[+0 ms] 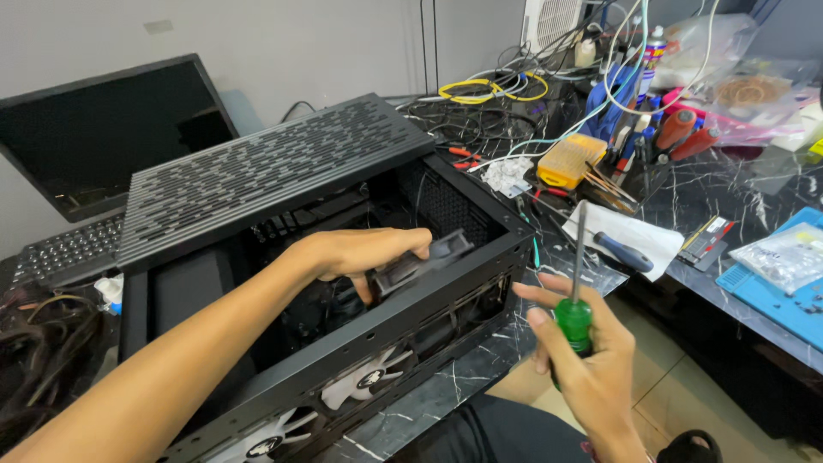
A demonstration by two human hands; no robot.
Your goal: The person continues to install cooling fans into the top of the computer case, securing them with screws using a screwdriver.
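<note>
My left hand [364,253] reaches into the open black computer case [343,283], fingers curled around a dark fan [424,257] that I hold tilted just inside the upper right corner, near the perforated rear wall. Gripping it by its frame keeps my fingers off the blades and lets me angle it past the case's metal edge. My right hand [583,351] is closed around the green handle of a screwdriver [576,291], shaft pointing straight up, kept clear of the case, out over the worktop [480,360] edge. Two white fans [360,381] sit along the case's near side, below the frame rail. The case's vented panel [257,176] leans up and back, so the opening is free from above. To the right, cables, tools and a blue mat [771,296] crowd the marble surface, leaving little room there; a dark monitor [103,129] stands behind to the left.
</note>
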